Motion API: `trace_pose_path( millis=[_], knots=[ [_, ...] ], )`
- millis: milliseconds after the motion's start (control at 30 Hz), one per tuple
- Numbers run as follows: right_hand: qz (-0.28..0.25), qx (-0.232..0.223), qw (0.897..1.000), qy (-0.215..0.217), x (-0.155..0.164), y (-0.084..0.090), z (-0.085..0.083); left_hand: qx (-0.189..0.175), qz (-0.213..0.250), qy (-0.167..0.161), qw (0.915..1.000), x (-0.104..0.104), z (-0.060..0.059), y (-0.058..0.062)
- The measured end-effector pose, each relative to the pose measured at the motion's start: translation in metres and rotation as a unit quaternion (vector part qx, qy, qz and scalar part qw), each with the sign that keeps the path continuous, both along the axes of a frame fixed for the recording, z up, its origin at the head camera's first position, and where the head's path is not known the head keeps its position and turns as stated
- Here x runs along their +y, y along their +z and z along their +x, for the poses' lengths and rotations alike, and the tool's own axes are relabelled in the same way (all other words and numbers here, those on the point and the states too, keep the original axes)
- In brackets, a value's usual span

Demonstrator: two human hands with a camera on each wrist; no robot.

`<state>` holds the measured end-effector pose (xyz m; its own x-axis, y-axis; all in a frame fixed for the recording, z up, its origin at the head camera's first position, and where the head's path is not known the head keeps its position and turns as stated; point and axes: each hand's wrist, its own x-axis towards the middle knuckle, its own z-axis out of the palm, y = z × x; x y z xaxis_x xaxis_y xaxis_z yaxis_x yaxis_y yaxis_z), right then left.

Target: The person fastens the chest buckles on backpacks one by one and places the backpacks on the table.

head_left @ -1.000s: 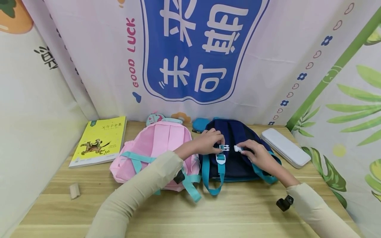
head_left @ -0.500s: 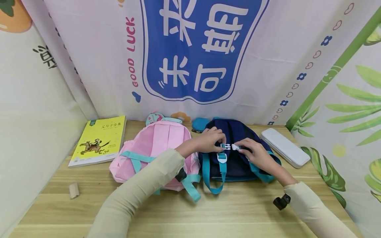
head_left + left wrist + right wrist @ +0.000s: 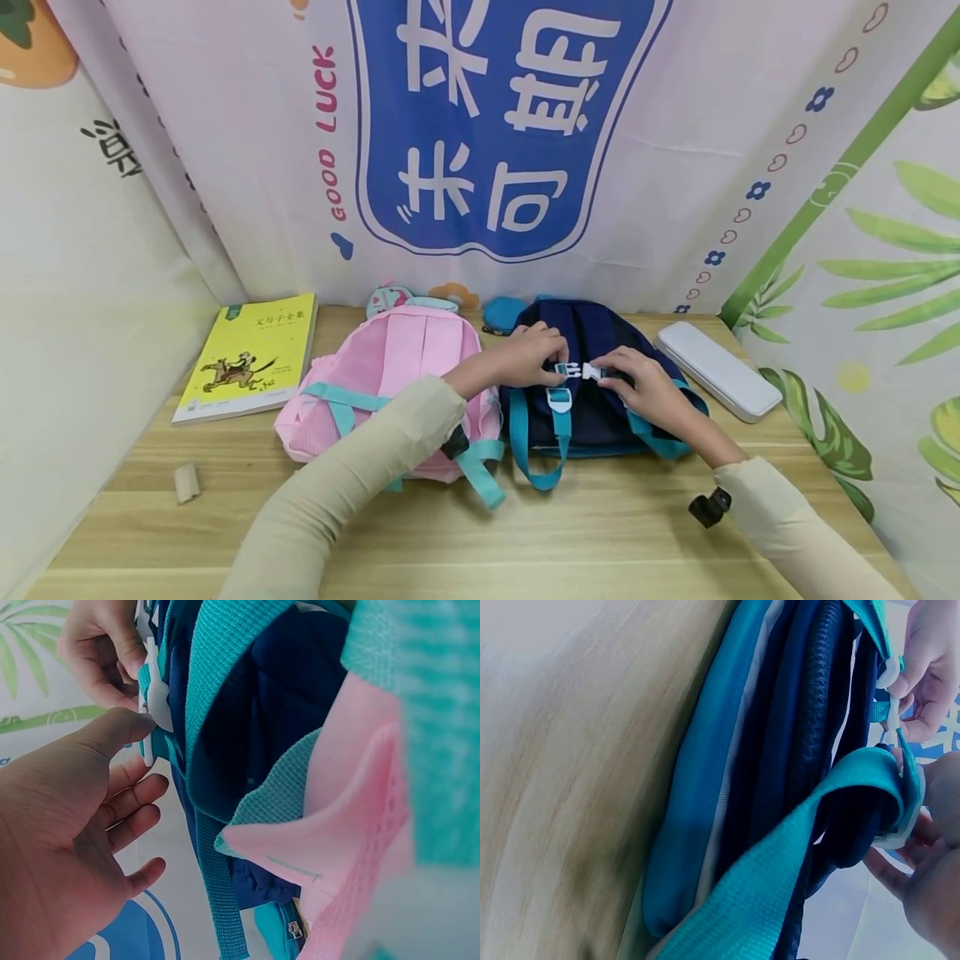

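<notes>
A navy backpack (image 3: 592,425) with teal straps lies on the table. Over its middle, my left hand (image 3: 528,357) pinches the pronged half of a white side-release buckle (image 3: 572,370) between thumb and fingers. From the other side my right hand (image 3: 643,387) pinches the socket half (image 3: 591,372). The prong tips are right at the socket's mouth, the two halves in line. A white strap adjuster (image 3: 558,400) hangs just below on the teal webbing. In the left wrist view, the thumb of the left hand (image 3: 60,810) presses on white plastic, its other fingers loosely bent.
A pink backpack (image 3: 423,350) lies under the left forearm, its teal straps toward the front. At the left are a yellow book (image 3: 251,354) and a small beige block (image 3: 187,482). A white case (image 3: 716,371) is right of the navy backpack; a blue pouch (image 3: 503,314) is behind it.
The right hand has moved left with the socket half, and the left hand slightly right, so the gap between the buckle halves has closed up. The backpacks stay in place.
</notes>
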<state>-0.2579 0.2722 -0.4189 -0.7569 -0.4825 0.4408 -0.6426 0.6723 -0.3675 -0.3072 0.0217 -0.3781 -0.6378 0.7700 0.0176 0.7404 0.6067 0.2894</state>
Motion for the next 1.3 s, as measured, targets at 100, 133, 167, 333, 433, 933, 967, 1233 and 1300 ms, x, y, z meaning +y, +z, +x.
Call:
trace_pose_path(
  millis=[100, 133, 167, 333, 433, 933, 967, 1233, 1300],
  knots=[
    [0.011, 0.021, 1.0, -0.003, 0.0004, -0.0002, 0.0002, 0.008, -0.006, 0.0, 0.9999, 0.0011, 0.0003, -0.0012],
    [0.015, 0.029, 0.999, -0.005, 0.0004, -0.0001, 0.0005, 0.011, -0.007, 0.0, 0.9999, 0.0015, 0.0004, -0.0016],
    [0.019, 0.038, 0.999, -0.006, 0.0004, -0.0003, 0.0006, 0.014, -0.008, -0.001, 0.9999, 0.0017, 0.0005, -0.0019],
    [0.03, 0.075, 0.997, -0.004, 0.0001, -0.0004, 0.002, 0.027, -0.004, -0.004, 0.9996, 0.0029, 0.0008, -0.004],
    [0.033, 0.091, 0.995, 0.002, -0.0002, -0.0013, 0.0023, 0.034, -0.002, -0.005, 0.9994, 0.0034, 0.0012, -0.0049],
    [0.036, 0.103, 0.994, 0.013, -0.0042, -0.0068, 0.003, 0.067, -0.009, -0.009, 0.9977, 0.0048, 0.0026, -0.0102],
    [0.036, 0.103, 0.994, 0.013, -0.0042, -0.0073, 0.0028, 0.067, -0.009, -0.009, 0.9977, 0.005, 0.0027, -0.0103],
    [0.035, 0.11, 0.993, 0.016, -0.0036, -0.0096, 0.0016, 0.072, -0.014, -0.009, 0.9973, 0.0054, 0.0043, -0.0091],
    [0.037, 0.109, 0.993, 0.016, -0.0036, -0.0093, 0.0019, 0.072, -0.013, -0.01, 0.9973, 0.0057, 0.0045, -0.0089]
  ],
)
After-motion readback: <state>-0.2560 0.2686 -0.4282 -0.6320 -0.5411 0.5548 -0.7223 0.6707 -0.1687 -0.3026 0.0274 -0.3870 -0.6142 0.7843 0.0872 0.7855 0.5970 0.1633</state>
